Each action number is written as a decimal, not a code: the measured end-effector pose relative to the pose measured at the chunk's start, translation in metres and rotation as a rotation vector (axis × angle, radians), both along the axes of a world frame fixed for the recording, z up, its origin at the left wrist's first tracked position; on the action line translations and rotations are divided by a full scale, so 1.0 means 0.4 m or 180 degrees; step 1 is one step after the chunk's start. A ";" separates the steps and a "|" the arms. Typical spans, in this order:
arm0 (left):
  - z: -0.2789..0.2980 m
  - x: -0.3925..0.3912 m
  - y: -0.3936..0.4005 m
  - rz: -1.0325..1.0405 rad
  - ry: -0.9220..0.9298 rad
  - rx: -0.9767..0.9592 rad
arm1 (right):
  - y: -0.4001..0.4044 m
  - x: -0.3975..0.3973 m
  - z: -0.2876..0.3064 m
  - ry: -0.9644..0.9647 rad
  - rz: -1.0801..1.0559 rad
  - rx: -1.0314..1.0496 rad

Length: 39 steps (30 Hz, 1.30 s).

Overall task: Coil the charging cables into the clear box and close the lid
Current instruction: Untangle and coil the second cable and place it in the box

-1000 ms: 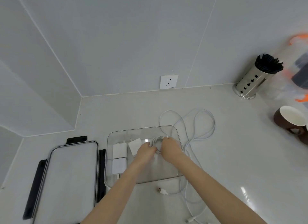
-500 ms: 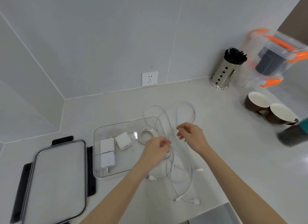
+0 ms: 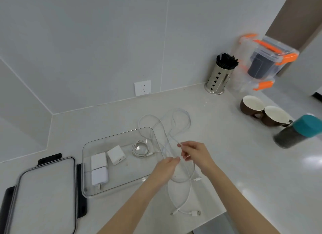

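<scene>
Loose white charging cables (image 3: 176, 129) lie tangled on the counter (image 3: 226, 164) just beside the right wall of the clear box (image 3: 122, 186), loops running toward the back wall, plug ends trailing toward the counter's front edge (image 3: 195, 213). Right hand (image 3: 195, 155) pinches one strand near a connector tip, lifted clear of the heap, fingers curled narrow around it. Left hand (image 3: 167, 165) hovers over the box's right front corner, fingertips drawn together on what looks like the same strand lower down; contact likely, not certain. Inside the box: one coiled cable (image 3: 141, 148) already lying flat near the middle, three white charger bricks (image 3: 104, 165) bunched toward the left wall. Lid (image 3: 43, 195) lies flat on the counter left of the box, black latches showing at its edges, not yet on. Judged step: singling out a second cable to wind. To do it well, find the free end first and draw it out of the tangle slowly, letting the left hand feed slack so loops do not knot; wind even turns no wider than the open floor beside the first coil, tuck the plug inward, lay it flat so the lid seats. Risk: dragging the other cables off the front edge. Further out, along the back and right of the counter: a metal holder of black sticks (image 3: 219, 77), a clear container with orange clips (image 3: 264, 63), two brown mugs (image 3: 261, 110), a teal-capped bottle (image 3: 296, 132). Wall socket (image 3: 142, 87) behind.
</scene>
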<state>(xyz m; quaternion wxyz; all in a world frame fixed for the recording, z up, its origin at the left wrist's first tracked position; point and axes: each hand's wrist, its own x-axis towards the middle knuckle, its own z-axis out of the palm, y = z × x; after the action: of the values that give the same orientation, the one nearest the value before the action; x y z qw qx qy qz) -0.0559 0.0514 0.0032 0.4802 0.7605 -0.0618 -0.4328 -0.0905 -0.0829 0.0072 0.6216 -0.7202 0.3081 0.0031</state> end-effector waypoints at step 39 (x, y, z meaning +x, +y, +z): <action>0.152 0.033 -0.009 0.0291 0.0646 -0.1093 | -0.184 0.245 0.215 -0.1057 -0.0568 0.2578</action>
<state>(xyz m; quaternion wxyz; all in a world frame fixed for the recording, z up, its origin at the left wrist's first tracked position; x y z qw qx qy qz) -0.0427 0.0476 0.0639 0.6257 0.6219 -0.0514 -0.4681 0.0076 -0.1565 0.0930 0.8924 -0.3800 0.2389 -0.0458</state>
